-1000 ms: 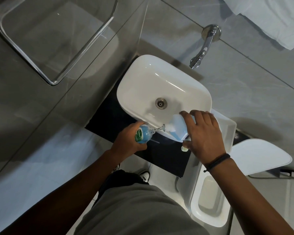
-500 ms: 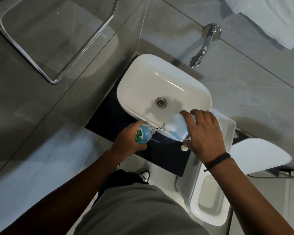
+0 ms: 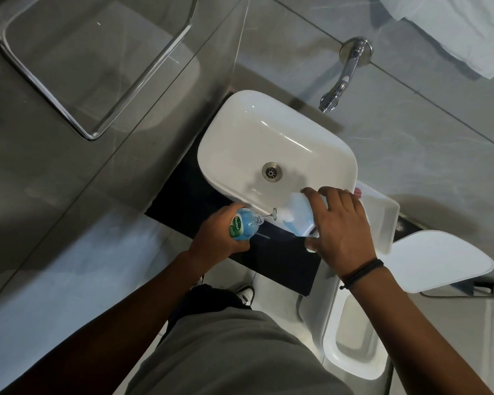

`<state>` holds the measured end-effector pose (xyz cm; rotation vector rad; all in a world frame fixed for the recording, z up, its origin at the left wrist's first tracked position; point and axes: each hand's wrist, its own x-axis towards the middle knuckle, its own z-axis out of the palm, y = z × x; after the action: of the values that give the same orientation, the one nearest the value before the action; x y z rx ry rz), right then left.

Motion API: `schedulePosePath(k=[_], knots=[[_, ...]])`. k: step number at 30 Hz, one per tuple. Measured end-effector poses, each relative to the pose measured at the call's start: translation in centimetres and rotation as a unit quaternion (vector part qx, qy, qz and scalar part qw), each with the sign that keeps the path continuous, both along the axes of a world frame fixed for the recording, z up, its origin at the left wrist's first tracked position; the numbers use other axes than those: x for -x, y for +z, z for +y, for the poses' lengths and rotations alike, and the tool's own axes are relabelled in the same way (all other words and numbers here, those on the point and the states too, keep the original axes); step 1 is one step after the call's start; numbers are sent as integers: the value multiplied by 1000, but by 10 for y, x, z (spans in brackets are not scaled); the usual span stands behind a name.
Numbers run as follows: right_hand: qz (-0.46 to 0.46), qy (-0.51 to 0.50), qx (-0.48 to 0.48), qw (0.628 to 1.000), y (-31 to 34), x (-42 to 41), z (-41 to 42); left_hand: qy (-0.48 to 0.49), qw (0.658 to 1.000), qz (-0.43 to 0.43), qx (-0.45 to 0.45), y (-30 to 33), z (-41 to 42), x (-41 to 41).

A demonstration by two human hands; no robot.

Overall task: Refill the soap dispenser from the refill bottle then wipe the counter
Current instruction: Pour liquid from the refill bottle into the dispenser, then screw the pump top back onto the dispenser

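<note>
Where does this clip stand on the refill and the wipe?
Done: both bottles are open. In hand: the left hand grips the small blue bottle, the right hand tips the larger bottle, and a thin stream runs between them. Left: finishing, closing up, wiping the black counter; no cloth shows there.

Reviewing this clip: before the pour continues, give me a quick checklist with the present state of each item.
1. Left hand has a grip on the refill bottle: ok.
2. Right hand holds the soap dispenser steady: ok.
3. Bottle mouth aimed at the dispenser opening: ok, a thin stream bridges them.
4. Dispenser fill level: cannot tell.
5. Spill on the black counter: cannot tell.
6. Wiping cloth at hand: not ok, none visible on the counter.
</note>
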<state>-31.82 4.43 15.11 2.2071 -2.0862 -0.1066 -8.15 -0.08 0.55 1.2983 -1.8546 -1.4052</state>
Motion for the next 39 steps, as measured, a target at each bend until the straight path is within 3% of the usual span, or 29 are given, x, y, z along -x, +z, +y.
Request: schedulePosePath(k=[4, 7, 9, 11, 13, 18, 24, 31, 39], knots=[[-63, -21, -22, 998, -15, 0, 9, -5, 1000, 25, 11, 2, 1, 1], [-182, -49, -16, 982, -31, -2, 18, 6, 998, 57, 6, 4, 3, 2], [-325, -87, -1, 942, -44, -3, 26, 21, 997, 73, 4, 4, 5, 2], [-453, -142, 46, 879, -55, -7, 39, 42, 995, 91, -7, 3, 7, 0], [-509, -206, 105, 829, -65, -12, 55, 80, 993, 88, -6, 4, 10, -4], [-538, -316, 193, 758, -104, -16, 94, 194, 977, 85, 14, -8, 17, -14], [-560, -406, 193, 696, -151, -18, 108, 318, 947, 39, 7, -33, 10, -26], [-554, -439, 153, 691, -199, -4, 113, 334, 942, -21, 8, -64, -6, -29], [-571, -403, 142, 701, -190, -3, 122, 336, 941, -33, 9, -80, -8, -33]])
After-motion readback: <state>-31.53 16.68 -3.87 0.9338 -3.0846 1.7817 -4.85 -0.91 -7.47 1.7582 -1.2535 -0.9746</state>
